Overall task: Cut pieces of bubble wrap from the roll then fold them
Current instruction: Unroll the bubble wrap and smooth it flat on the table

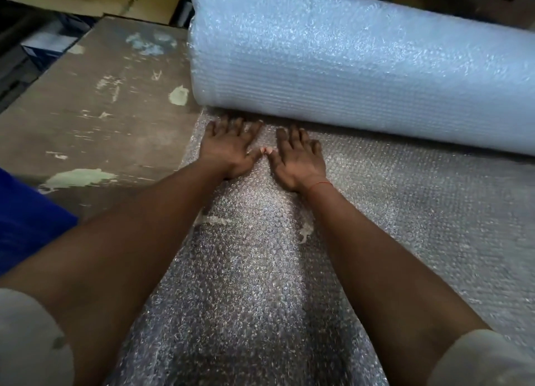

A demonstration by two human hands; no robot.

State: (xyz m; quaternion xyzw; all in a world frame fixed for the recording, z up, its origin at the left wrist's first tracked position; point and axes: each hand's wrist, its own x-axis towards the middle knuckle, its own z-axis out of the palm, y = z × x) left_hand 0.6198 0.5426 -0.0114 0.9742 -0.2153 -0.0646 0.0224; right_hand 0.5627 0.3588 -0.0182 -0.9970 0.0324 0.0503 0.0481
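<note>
Near the floor's [95, 119] far edge, left hand [230, 148] and right hand [298, 159] lie spread flat on the unrolled sheet [246, 269] against the roll [347, 75], likely unrolling it; cutting comes next.

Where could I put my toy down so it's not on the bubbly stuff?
Bare floor lies to the left of the roll and the unrolled bubble wrap sheet. Everything right of that is covered. It is most crowded just below the roll, where the left hand and right hand press flat.
</note>
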